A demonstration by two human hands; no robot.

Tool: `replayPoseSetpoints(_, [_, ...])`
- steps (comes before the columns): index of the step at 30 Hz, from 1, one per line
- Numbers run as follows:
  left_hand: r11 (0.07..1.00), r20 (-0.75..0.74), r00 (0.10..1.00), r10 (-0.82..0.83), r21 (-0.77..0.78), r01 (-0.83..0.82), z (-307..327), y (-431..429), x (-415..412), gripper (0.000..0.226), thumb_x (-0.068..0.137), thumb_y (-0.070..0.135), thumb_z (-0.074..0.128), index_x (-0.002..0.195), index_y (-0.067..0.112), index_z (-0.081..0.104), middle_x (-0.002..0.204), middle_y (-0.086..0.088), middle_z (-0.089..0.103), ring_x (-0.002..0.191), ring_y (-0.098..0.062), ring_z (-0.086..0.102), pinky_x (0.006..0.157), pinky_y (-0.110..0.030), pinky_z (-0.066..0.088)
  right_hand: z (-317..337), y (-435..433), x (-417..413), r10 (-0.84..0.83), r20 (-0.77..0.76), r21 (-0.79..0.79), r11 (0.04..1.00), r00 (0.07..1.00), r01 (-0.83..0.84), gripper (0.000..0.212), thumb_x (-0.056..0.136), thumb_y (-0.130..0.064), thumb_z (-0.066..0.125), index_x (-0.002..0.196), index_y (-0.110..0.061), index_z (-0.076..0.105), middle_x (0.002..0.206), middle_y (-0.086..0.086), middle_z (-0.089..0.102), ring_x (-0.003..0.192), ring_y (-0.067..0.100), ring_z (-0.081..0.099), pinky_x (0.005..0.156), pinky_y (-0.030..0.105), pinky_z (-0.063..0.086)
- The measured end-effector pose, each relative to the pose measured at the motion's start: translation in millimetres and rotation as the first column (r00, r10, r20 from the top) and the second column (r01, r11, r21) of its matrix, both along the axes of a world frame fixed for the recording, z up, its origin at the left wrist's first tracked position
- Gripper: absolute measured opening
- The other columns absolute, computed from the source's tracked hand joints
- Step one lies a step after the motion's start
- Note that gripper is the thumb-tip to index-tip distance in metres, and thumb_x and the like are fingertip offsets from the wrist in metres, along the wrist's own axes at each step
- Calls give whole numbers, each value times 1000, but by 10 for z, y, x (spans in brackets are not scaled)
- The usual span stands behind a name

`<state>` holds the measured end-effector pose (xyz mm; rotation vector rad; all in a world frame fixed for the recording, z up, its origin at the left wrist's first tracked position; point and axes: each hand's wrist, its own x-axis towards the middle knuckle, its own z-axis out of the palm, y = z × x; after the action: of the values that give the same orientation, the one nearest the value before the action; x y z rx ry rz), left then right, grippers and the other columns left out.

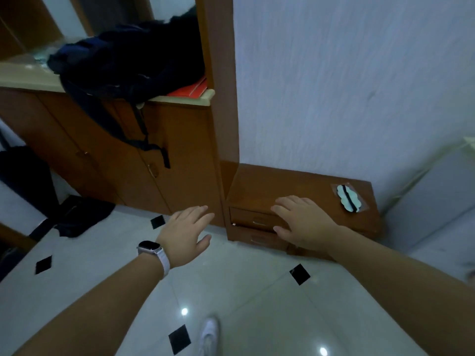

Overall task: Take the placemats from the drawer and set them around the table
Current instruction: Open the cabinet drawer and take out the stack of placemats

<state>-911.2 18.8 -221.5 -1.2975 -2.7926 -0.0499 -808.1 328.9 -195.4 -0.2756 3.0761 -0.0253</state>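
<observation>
Just beyond both empty hands (305, 222): shut drawer (253, 219).

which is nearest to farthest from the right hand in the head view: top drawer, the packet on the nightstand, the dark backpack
1. Top drawer: right under the right hand, at the fingertips.
2. Packet: to the hand's right, on the nightstand top.
3. Dark backpack: far up left, on the cabinet counter.
</observation>
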Motion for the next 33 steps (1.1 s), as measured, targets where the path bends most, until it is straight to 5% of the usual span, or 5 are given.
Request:
replayPoseSetpoints(9, [976, 136, 966, -218, 37, 215, -531, 301, -1581, 54, 82, 46, 43, 123, 16, 64, 127, -9, 63, 113, -29, 60, 85, -43, 50, -427, -265, -888, -316, 10, -51, 947, 949, 316, 51, 92, -49, 49, 132, -18, 55, 139, 4, 52, 128, 25, 47, 100, 41, 40])
replayPoseSetpoints(16, [959, 227, 932, -281, 36, 280, -908, 718, -2168, 50, 79, 37, 61, 124, 14, 63, 128, -10, 62, 115, -30, 60, 88, -45, 50, -707, -123, -1207, -413, 80, -39, 908, 907, 417, 48, 90, -48, 47, 127, -19, 58, 133, 3, 56, 123, 24, 52, 97, 40, 43])
replayPoseSetpoints(21, [955, 280, 916, -286, 7, 296, -1279, 923, -2445, 51, 88, 35, 53, 135, 14, 55, 144, -12, 50, 132, -31, 46, 102, -46, 39, -1105, 33, -1440, -400, 139, -66, 909, 906, 411, 51, 88, -47, 43, 125, -17, 61, 127, 4, 60, 117, 25, 56, 92, 41, 47])
replayPoseSetpoints(33, [936, 242, 915, -323, -59, 346, -3340, 1773, -3017, 55, 89, 34, 60, 139, 16, 49, 144, -13, 48, 132, -33, 43, 106, -47, 35, -3618, 405, -2075, -334, 184, -125, 925, 924, 359, 46, 89, -44, 48, 125, -17, 59, 127, 3, 58, 114, 26, 54, 89, 41, 45])
